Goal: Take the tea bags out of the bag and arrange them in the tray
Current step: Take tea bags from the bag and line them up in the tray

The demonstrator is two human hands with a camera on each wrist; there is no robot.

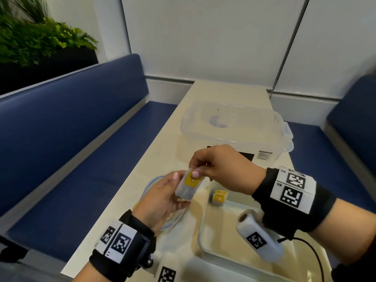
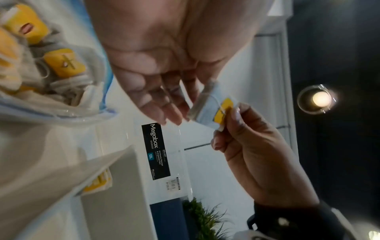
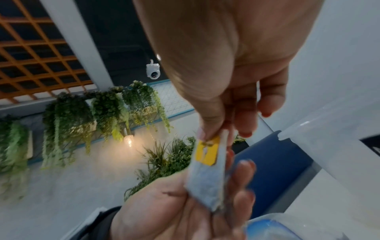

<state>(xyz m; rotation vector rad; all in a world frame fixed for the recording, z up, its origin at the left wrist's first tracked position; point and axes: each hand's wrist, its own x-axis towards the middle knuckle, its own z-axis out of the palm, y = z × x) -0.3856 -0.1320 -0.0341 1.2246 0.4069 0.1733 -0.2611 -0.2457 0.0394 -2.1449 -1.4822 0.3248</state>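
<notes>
A white tea bag (image 1: pixel 186 189) with a yellow tag hangs between both hands above the clear plastic bag (image 1: pixel 151 187) of more, while two yellow-tagged ones (image 1: pixel 219 197) stand in the white tray's (image 1: pixel 205 240) far corner.

Tray (image 1: pixel 205 244) near corner cut off by bottom edge; zip bag (image 1: pixel 151 185) mostly hidden behind left hand (image 1: pixel 162 202); yellow tag print blurred, unreadable.

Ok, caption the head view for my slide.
Right hand pinches a tea bag resting on the left hand, above the tray.
</notes>
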